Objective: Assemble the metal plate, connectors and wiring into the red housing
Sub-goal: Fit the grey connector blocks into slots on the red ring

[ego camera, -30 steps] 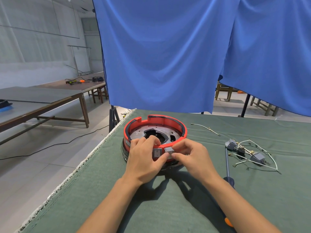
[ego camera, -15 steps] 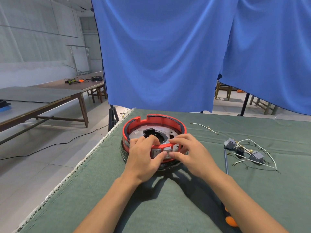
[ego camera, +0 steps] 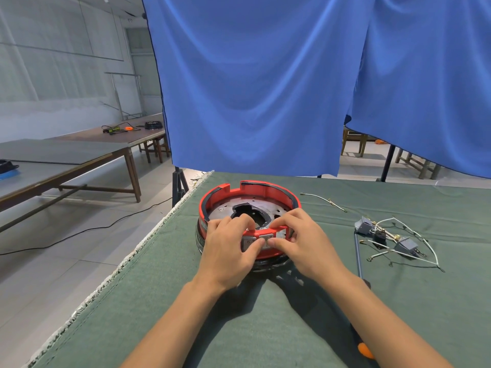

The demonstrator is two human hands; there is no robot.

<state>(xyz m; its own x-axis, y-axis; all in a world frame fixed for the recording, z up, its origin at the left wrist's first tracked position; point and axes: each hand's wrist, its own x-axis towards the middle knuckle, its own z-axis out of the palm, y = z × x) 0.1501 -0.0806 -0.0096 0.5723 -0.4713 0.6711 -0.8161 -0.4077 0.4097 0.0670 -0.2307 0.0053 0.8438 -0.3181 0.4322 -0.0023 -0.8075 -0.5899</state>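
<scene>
Head view: the red housing (ego camera: pixel 249 205) sits mid-counter (ego camera: pixel 186 301), metal plate (ego camera: pixel 225 209) inside. At its 6 o'clock wall, the left hand (ego camera: pixel 228 251) and right hand (ego camera: pixel 303 243) pinch two grey connectors (ego camera: pixel 259 239). Loose wiring (ego camera: pixel 393 240) lies at 3 o'clock.

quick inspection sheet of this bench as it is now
surface: green cloth over the table.
job's things: red housing with metal plate inside; two grey switches in its near wall.
clutter: screwdriver at right.
hands: left hand and right hand both grip the housing's near wall, thumbs at the switches.
cables: wiring bundle and one loose wire on the cloth.
surroundings: blue curtain, wooden tables at left.
</scene>
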